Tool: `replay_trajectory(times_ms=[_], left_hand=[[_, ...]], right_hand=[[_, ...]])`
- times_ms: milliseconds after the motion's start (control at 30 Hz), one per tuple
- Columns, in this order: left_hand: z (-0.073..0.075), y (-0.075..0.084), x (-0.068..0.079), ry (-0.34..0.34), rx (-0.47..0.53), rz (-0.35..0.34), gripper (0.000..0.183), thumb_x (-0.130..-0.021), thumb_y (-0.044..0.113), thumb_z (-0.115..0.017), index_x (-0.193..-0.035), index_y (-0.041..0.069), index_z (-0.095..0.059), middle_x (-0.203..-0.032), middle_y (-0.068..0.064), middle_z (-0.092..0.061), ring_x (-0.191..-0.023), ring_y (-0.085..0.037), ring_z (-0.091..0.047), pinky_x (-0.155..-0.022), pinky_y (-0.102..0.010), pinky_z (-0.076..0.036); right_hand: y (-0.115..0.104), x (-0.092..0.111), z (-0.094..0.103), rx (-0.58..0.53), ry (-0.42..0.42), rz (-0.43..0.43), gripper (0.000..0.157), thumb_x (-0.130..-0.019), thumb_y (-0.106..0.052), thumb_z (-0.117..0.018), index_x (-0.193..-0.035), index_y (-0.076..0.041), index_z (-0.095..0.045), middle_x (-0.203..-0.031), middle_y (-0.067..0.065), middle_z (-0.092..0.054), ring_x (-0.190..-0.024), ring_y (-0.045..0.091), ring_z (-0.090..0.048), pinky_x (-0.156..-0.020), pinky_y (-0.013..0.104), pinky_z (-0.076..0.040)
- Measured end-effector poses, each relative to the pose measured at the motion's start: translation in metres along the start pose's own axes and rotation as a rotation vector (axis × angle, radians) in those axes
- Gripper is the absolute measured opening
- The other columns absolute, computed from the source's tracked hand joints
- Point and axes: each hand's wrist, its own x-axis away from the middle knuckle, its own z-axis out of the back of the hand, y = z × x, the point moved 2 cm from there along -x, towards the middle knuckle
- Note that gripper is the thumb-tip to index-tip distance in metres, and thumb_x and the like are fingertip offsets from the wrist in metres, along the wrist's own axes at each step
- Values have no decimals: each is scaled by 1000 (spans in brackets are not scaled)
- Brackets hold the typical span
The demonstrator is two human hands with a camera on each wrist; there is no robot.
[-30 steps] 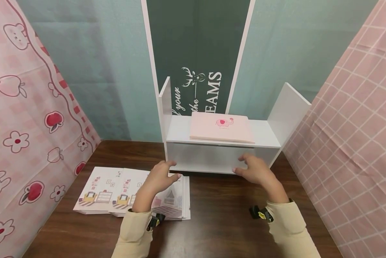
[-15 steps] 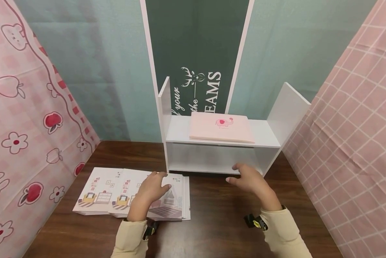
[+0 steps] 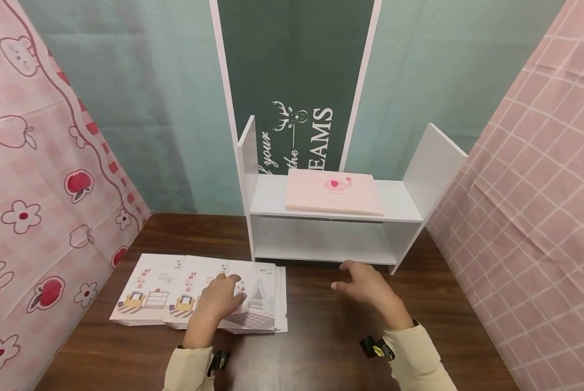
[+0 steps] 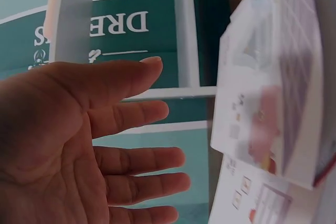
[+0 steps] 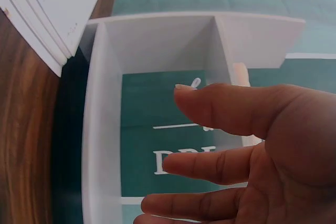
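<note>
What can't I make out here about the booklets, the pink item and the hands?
Head view: part of the booklets' covers, behind the left hand.
Head view: the small lettering on the booklets and under the elephant on the pink item, too small to read.
Left wrist view: the rest of the booklets, cut off by the right edge.
Right wrist view: the lower part of the right hand, cut off by the bottom edge.

Blue-green fabric (image 3: 150, 108) hangs behind, with a dark green, white-lettered panel (image 3: 297, 54); apple-printed pink cloth (image 3: 43, 179) lines the left; pink grid cloth (image 3: 526, 190) the right; light glints on the brown wood-grain tabletop (image 3: 331, 347).
</note>
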Motion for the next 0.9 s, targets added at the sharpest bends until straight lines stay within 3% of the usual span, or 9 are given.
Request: replay_trajectory(times_ms=[267,900], left_hand=[[-6,-14,6,-10,-19,62,40,-77,19,-69,-112,1,-64,-100,-23,-59,-90,-40,-58,-71,-53,-47],[-24,-44,15,-37,119,131,42,-79,20,-68,-112,-6,-60,-104,-25,-58,-98,-41,-54,-85,-53,-42]], right_hand=[[-1,-4,-19,14,-18,4,47,-80,-29,-71,-116,0,-59,-110,14,-62,-103,35,-56,-83,49,-45],[-12,-7,-70,-70,-103,44,47,-80,-28,-72,-114,2,-59,-110,20,-61,-100,38,-57,-79,50,-47]])
